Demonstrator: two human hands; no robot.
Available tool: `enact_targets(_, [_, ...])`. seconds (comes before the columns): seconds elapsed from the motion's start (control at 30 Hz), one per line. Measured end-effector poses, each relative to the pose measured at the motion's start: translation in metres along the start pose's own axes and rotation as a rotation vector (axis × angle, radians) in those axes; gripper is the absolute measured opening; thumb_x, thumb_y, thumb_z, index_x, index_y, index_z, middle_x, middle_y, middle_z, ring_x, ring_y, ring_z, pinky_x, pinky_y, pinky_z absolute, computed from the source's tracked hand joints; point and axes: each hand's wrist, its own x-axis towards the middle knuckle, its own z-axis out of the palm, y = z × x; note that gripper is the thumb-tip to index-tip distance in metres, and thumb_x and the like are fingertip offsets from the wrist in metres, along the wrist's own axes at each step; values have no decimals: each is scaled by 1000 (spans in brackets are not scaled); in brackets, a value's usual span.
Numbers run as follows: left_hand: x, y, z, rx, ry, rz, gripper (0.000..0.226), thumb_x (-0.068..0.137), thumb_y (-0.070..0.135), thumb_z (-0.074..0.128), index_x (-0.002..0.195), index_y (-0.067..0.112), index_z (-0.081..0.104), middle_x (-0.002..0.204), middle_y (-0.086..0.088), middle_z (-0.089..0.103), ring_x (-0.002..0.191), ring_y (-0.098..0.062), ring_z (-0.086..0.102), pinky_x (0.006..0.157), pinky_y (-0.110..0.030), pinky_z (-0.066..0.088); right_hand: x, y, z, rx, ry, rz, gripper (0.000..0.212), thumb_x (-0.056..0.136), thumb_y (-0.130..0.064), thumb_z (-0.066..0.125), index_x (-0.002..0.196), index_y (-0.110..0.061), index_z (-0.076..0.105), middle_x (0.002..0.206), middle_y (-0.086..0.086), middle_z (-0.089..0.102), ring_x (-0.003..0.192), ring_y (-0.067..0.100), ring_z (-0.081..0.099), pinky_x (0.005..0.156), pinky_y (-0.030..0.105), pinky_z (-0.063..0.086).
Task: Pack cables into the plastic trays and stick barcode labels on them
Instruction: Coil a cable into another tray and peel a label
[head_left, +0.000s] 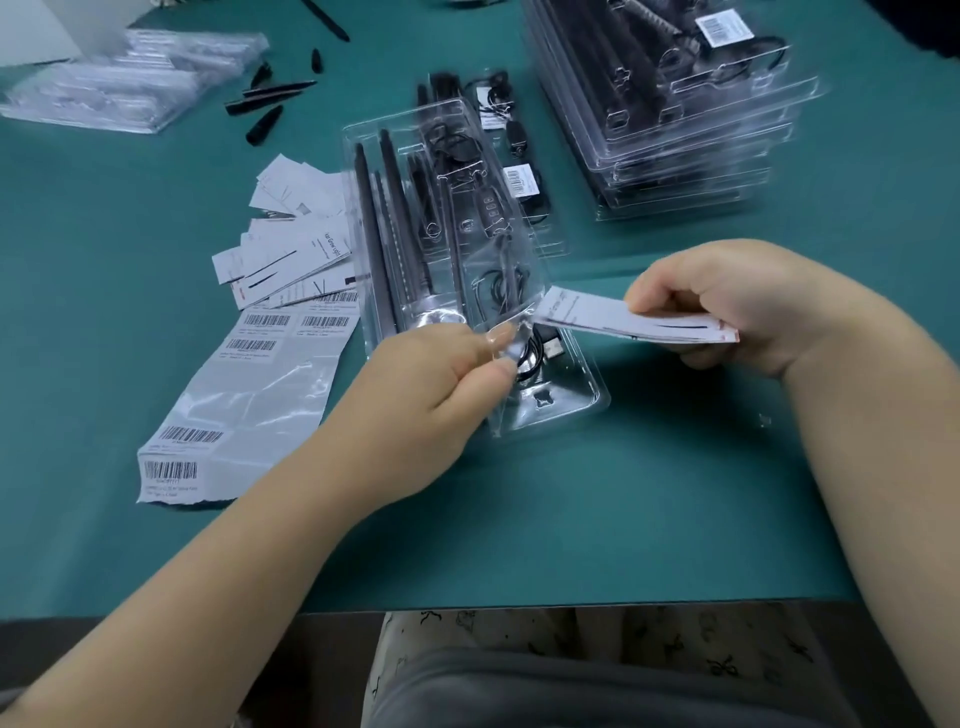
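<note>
A clear plastic tray (582, 395) lies in the middle of the green table, holding black rods and coiled black cables (498, 283). My left hand (431, 384) pinches the raised clear lid of the tray (441, 135) at its near edge. My right hand (737, 306) holds a folded white paper card (623, 317), whose left end points into the gap under the lid. A strip of barcode labels (249, 384) lies left of the tray.
White instruction cards (296, 234) are fanned out by the tray's left side. A stack of packed, labelled trays (685, 150) stands at back right. Empty clear trays (130, 78) and loose black parts (270, 98) lie at back left. The table's front edge (519, 608) is near.
</note>
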Motion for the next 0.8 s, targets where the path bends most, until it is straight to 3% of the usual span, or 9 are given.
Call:
enact_targets(0.07, [0, 0, -2, -68, 1, -9, 66, 86, 47, 37, 88, -12, 64, 62, -15, 53, 71, 0, 56, 67, -9, 39, 0, 1, 2, -108, -9, -11, 23, 76, -9, 57, 55, -13, 50, 40, -3, 36, 38, 15, 24, 39, 17, 17])
enact_targets(0.1, [0, -1, -1, -82, 11, -9, 64, 87, 46, 38, 86, -13, 64, 60, -15, 51, 70, 2, 56, 66, -7, 37, 0, 1, 3, -164, -15, -22, 26, 74, -11, 57, 50, -16, 50, 40, -3, 36, 40, 16, 24, 39, 18, 19])
enact_targets(0.2, [0, -3, 1, -51, 19, -10, 69, 84, 51, 31, 87, -10, 64, 77, -20, 63, 82, -22, 57, 77, -20, 43, -1, 1, 7, -259, -33, -73, 20, 67, -16, 59, 47, -17, 56, 53, 0, 44, 52, 19, 36, 49, 25, 31])
enact_targets(0.3, [1, -3, 0, -19, 21, 8, 66, 85, 49, 30, 83, -9, 61, 66, -9, 57, 73, -20, 52, 73, -39, 39, 0, 1, 14, -312, -10, -133, 14, 76, -15, 61, 63, -9, 63, 78, 8, 54, 67, 22, 44, 59, 30, 37])
enact_targets(0.37, [1, -3, 1, -5, 15, 24, 66, 86, 49, 29, 86, -8, 63, 67, -10, 57, 72, -19, 51, 71, -40, 38, 0, 0, 17, -298, -12, -171, 17, 81, -16, 60, 68, -5, 62, 74, 7, 51, 63, 19, 41, 51, 26, 33])
enact_targets(0.5, [0, -4, 2, 11, 15, 34, 65, 86, 47, 28, 90, -7, 64, 77, -16, 63, 77, -20, 53, 72, -40, 38, 0, 1, 19, -274, -29, -205, 16, 82, -19, 63, 66, -16, 67, 64, 2, 50, 51, 12, 39, 45, 19, 32])
enact_targets(0.63, [-2, 2, 4, 38, 50, 23, 56, 89, 40, 31, 83, -6, 64, 61, -7, 49, 68, -16, 46, 66, -37, 37, 5, 1, 22, -168, 18, -175, 21, 83, -18, 63, 62, -13, 62, 46, -5, 43, 44, 13, 34, 39, 15, 27])
enact_targets(0.73, [-3, 4, 7, 80, 88, 39, 34, 90, 34, 34, 61, 21, 48, 58, 5, 39, 65, -14, 42, 64, -38, 39, 7, 0, 24, -166, 62, -182, 20, 83, -22, 64, 63, -17, 64, 48, -7, 47, 48, 13, 38, 44, 18, 31])
enact_targets(0.8, [-2, 6, 8, 100, 83, 50, 30, 90, 34, 33, 61, 34, 29, 57, 8, 34, 63, -13, 40, 64, -41, 41, 7, -1, 23, -160, 66, -186, 17, 77, -25, 66, 66, -13, 64, 51, -4, 46, 50, 16, 38, 45, 20, 31])
